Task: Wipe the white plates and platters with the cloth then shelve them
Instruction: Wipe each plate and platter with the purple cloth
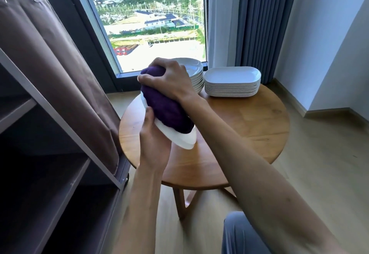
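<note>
Held tilted above the round wooden table's left edge, a white platter is gripped from below by the left hand. Right hand clutches a bunched purple cloth against its face. Stacked round plates and stacked platters sit at the far edge; a shelf unit stands left.

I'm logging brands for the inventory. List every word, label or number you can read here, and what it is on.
None can be read.
The platter in the left hand, the cloth under the right hand, both stacks and the table show no print.
Outside the window nothing is legible.
</note>
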{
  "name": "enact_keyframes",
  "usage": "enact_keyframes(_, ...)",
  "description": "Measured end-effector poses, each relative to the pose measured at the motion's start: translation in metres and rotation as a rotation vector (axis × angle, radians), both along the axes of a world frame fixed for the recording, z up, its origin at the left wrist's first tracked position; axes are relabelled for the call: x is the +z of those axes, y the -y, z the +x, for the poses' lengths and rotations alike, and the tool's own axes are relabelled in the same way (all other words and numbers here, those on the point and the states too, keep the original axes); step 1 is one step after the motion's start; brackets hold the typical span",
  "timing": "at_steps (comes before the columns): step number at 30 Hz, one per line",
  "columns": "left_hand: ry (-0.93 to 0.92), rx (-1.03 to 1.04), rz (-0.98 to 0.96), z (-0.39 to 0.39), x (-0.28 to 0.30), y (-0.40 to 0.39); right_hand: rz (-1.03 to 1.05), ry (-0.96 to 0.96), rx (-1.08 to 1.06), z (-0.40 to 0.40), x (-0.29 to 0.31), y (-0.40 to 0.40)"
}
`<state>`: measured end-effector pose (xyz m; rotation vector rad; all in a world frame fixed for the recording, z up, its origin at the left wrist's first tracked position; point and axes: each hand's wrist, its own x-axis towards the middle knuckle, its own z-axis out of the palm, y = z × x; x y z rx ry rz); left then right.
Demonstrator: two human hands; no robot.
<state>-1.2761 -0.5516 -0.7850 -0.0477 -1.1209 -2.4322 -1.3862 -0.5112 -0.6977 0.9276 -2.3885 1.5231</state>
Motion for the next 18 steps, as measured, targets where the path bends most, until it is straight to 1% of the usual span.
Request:
enact_keyframes(5, 0.065, 0.019, -0.073, 0.002, -0.003, 0.001, -0.04, 0.12, -0.02, -0.018, -0.005, -0.002)
enact_keyframes(9, 0.028, 0.049, -0.072, 0.004, -0.005, 0.008, -0.089, 0.254, -0.011, -0.036, -0.005, -0.011)
enact_keyframes(14, 0.028, 0.025, 0.012, 0.005, -0.006, 0.011, -0.157, 0.408, 0.05, -0.054, -0.029, -0.028)
enact_keyframes(18, 0.028, 0.053, 0.105, 0.005, -0.002, 0.015, -0.29, 0.545, 0.047, -0.059, -0.054, -0.039)
